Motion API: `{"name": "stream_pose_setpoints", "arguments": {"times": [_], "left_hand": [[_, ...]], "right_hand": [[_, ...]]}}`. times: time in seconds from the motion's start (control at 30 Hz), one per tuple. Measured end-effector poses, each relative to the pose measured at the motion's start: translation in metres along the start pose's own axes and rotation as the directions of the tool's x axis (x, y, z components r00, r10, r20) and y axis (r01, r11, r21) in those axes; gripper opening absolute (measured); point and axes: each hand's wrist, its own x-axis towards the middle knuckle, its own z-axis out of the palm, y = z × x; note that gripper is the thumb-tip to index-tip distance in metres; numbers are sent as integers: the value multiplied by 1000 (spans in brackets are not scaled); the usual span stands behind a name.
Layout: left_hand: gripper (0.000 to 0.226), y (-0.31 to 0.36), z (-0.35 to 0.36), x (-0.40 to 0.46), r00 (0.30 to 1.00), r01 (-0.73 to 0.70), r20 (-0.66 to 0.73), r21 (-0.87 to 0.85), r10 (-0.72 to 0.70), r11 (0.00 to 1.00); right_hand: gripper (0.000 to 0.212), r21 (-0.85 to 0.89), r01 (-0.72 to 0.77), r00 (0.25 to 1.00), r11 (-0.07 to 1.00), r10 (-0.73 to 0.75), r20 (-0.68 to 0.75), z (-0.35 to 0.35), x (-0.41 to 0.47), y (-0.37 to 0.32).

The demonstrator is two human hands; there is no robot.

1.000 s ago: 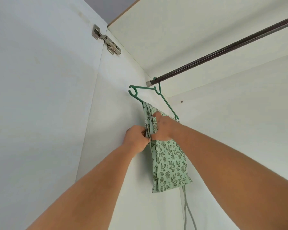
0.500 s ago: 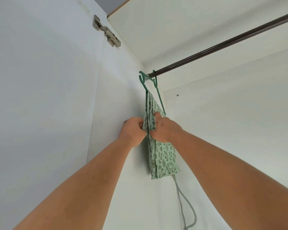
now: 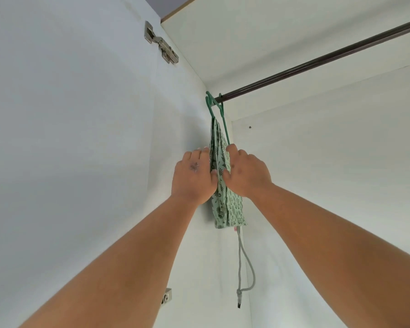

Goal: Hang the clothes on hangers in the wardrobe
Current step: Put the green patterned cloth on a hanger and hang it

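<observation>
Left hand [image 3: 194,176]: back toward the camera, fingers extended upward along the left face of the garment [image 3: 225,197], thumb tip laid against the cloth near its middle. The fingers look fairly straight and pressed flat on the fabric rather than wrapped round it; how the fingertips lie behind the cloth cannot be told.

Right hand [image 3: 247,172]: back toward the camera, fingers bent over the right edge of the garment, thumb on the front of the cloth, so the fabric is pinched between thumb and fingers. The two thumbs sit close together, nearly touching, on the cloth.

Garment: pale green fabric with a dark leaf-and-flower print, folded narrow, draped over a green hanger [image 3: 219,114]. Lower hem hangs below both hands. A grey drawstring [image 3: 244,263] dangles beneath the hem, looped and knotted, ending in a dark tip.

Hanger: thin green plastic, hooked on the far left end of the rail [image 3: 317,60], seen nearly edge-on, close to the side panel [image 3: 180,129].

Rail: dark brown rod, running from the left corner up toward the right edge of view, beneath the white top panel.

Wardrobe interior: white panels throughout. A metal hinge [image 3: 162,47] is fixed at upper left, where the open door [image 3: 64,138] meets the side panel; a second metal fitting [image 3: 166,297] shows low down, partly behind the left forearm.

Arms: both forearms bare, raised from the lower corners of view and converging on the garment.
</observation>
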Motion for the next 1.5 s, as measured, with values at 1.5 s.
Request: {"name": "stream_pose_setpoints", "arguments": {"times": [1.5], "left_hand": [[73, -77, -661, -262, 947, 84, 138, 766, -290, 637]], "right_hand": [[63, 523, 208, 978, 827, -167, -125, -385, -216, -435]]}}
